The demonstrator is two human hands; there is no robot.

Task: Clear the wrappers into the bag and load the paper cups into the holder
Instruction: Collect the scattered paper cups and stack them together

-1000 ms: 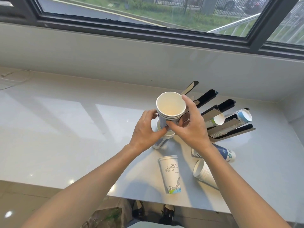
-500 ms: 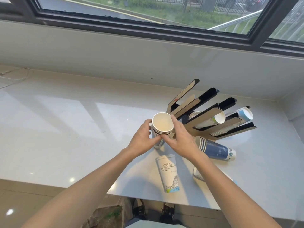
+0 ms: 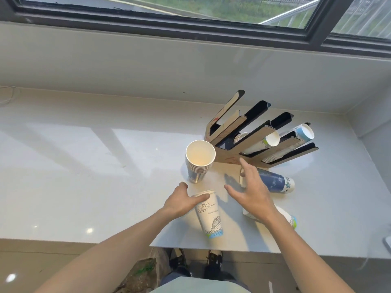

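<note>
A stack of paper cups (image 3: 199,163) stands upright on the white counter (image 3: 84,176), free of both hands, just left of the slotted cup holder (image 3: 229,154). The holder has cups lying in its right-hand slots. My left hand (image 3: 183,203) grips the rim of a white printed paper cup (image 3: 209,217) standing near the front edge, thumb across its front. My right hand (image 3: 251,194) hovers open, fingers spread, over a blue cup stack (image 3: 275,182) lying on its side. Another white cup (image 3: 288,218) lies on its side, partly hidden by my right wrist.
A window sill wall runs along the back and the counter ends in a corner wall at right. A thin cable (image 3: 7,96) lies at far left. Below the front edge, a crumpled bag (image 3: 139,275) sits on the floor beside my shoes (image 3: 213,263).
Both hands set the cup stack down beside the holder and let go of it. My left hand dropped to the printed cup; my right hand moved right over the blue cups.
</note>
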